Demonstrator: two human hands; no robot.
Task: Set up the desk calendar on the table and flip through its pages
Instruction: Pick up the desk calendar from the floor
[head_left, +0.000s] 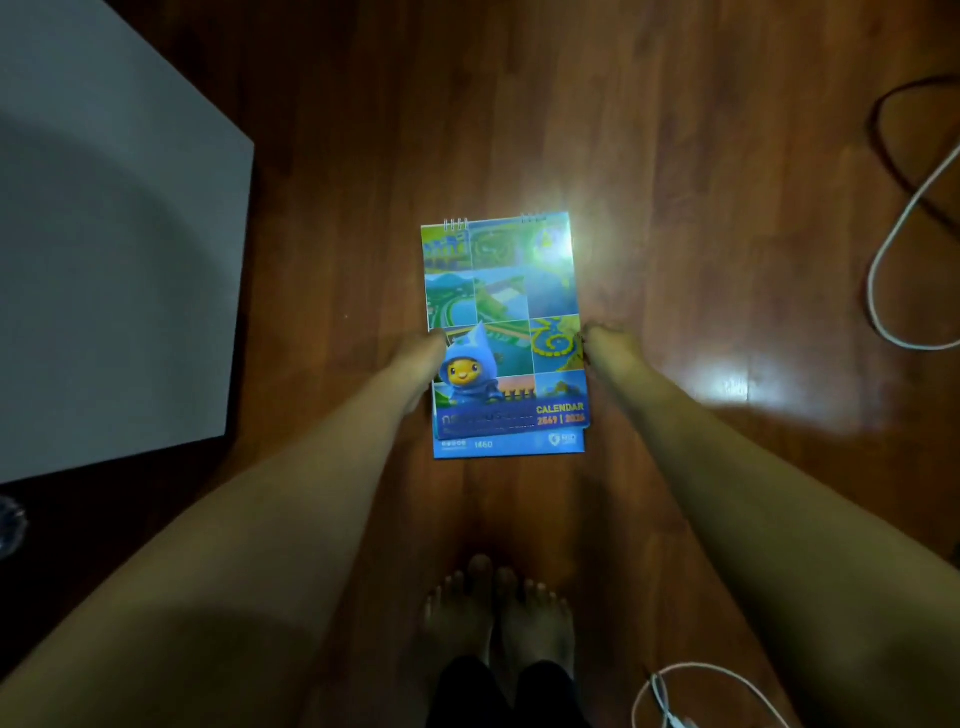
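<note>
both hands, left hand (423, 358) and right hand (605, 348), grip flat desk calendar (506, 332) by side edges.

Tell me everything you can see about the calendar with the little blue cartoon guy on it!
The desk calendar is glossy, folded shut, its cover facing the camera over the wooden floor. The cover is a grid of green-and-blue landscape pictures with a blue-hooded yellow character and the word CALENDAR near the bottom. Wire spiral rings line the top edge. The left hand and right hand touch its sides.

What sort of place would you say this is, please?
Probably a room in a home: a polished wooden floor, loose cables lying on it, and bare feet below the calendar held by both hands.
</note>
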